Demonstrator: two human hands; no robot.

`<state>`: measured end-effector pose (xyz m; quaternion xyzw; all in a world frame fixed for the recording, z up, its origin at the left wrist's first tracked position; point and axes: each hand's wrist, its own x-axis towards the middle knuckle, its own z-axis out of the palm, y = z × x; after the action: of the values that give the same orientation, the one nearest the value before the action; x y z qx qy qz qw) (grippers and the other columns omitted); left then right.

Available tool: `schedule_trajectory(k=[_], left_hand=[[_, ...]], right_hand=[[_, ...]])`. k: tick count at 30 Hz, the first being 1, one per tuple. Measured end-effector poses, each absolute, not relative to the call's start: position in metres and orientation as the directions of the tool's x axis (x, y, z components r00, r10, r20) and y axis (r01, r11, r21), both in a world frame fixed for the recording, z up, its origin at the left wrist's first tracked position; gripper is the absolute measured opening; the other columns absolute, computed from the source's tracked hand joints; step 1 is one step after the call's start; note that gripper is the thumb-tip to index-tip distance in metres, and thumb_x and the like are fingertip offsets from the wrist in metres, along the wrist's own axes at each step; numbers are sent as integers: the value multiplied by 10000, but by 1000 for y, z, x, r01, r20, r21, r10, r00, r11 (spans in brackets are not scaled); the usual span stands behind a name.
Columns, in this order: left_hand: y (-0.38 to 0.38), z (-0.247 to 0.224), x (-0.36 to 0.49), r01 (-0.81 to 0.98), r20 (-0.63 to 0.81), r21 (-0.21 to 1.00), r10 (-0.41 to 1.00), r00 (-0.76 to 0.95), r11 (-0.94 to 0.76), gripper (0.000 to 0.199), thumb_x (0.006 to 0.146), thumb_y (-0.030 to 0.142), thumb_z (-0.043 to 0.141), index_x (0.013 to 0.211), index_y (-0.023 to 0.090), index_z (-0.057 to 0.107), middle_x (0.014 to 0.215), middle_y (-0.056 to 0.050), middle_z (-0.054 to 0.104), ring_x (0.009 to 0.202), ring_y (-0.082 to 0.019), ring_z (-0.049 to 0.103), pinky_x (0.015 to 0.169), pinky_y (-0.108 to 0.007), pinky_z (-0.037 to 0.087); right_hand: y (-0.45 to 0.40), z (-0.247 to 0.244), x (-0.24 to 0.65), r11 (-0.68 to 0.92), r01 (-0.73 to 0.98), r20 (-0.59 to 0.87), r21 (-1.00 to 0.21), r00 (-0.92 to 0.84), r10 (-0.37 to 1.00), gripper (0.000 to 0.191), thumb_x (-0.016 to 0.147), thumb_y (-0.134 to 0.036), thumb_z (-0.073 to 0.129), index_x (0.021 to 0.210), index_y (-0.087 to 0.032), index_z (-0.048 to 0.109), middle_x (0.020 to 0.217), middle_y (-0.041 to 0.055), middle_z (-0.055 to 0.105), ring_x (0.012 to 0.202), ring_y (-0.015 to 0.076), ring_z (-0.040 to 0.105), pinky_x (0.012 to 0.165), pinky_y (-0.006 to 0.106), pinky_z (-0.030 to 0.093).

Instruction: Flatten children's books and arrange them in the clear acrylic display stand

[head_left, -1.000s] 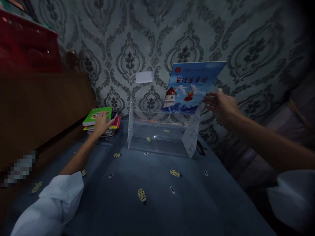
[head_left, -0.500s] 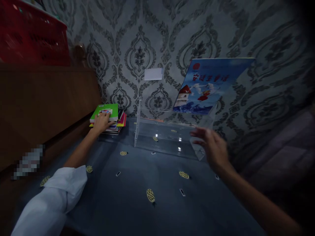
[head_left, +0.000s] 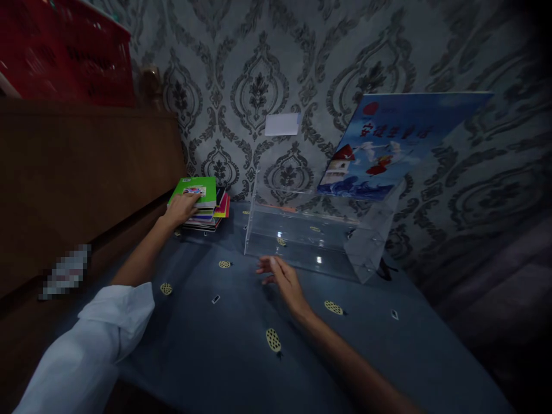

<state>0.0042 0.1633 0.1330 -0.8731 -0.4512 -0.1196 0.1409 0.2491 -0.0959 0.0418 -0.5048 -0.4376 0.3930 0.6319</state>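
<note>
My left hand [head_left: 183, 209] is on the near edge of a green book [head_left: 204, 188], fingers over the cover and thumb against the side. This book lies on top of a stack of books [head_left: 207, 223] at the left. My right hand [head_left: 282, 282] hovers over the table in front of a clear acrylic stand [head_left: 297, 253], fingers apart and nothing in them. A blue picture book [head_left: 379, 155] with Chinese characters and a castle leans in the stand at its right side.
A dark blue tablecloth [head_left: 241, 345] with pineapple prints covers the table. At the left is a wooden panel [head_left: 86, 167] with a red basket [head_left: 69, 57] above it. Patterned wallpaper [head_left: 259, 92] with a white label [head_left: 282, 124] rises behind the stand.
My right hand has moved left, from the stand's right end to in front of its left part. My left hand stays at the green book. The view has shifted slightly.
</note>
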Motion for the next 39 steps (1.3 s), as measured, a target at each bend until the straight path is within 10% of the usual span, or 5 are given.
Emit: schedule_trajectory(k=[18,39], left_hand=[[173,132,-10,793,347,-250,713,610,-556,467,958,388,577,1404,250,548,1367,-93,645,1246,-275,608,966,-327,456],[119,110,-26,748,523,-214,573,631,-628,379,978,315,545,1335,214,624,1318,-115,679,1180,-289,660,967,-404,506]], right_hand=[[-35,-8,180,-16,-540,-84,-841,102,991,552,650,-657,815,901,-178,708,853,74,757,746,184,712,617,268,529],[-38,-12,196,-122,-688,-79,-716,-94,992,357,905,-513,666,1032,-186,731,1065,79,763,1018,207,728,916,334,539]])
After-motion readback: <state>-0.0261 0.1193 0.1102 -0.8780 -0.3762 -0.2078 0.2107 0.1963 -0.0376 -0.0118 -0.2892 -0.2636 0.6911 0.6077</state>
